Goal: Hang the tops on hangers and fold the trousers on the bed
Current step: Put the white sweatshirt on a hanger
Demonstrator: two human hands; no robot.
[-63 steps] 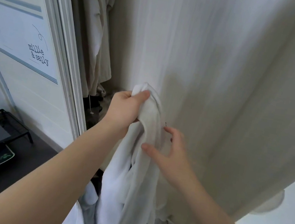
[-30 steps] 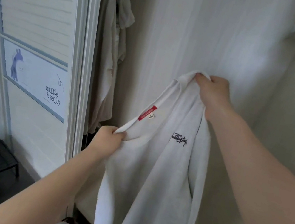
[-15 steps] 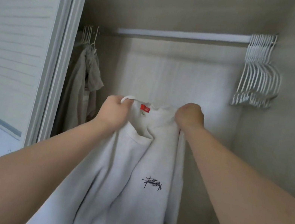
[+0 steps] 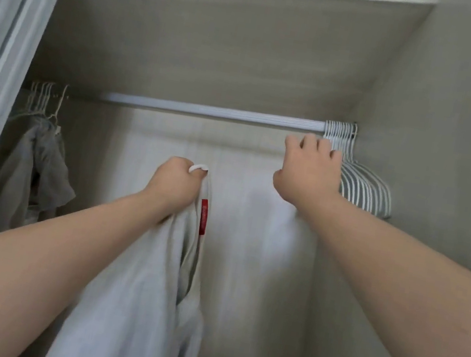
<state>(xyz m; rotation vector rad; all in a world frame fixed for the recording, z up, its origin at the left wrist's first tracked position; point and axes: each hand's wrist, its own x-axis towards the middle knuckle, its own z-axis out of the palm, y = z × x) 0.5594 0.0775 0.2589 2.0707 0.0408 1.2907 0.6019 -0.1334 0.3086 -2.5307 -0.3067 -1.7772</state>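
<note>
While the left hand (image 4: 173, 191) gripped the white top (image 4: 143, 303) by its collar below the rail (image 4: 208, 109), hem cut off, the right hand (image 4: 307, 172) sat against the bunched hangers (image 4: 364, 188); its own back hid whether the fingers held one.

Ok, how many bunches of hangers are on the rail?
2. A bare bunch at the rail's right end, beside the right hand; a second bunch at the left end, holding grey clothes. The door may hide more.
</note>
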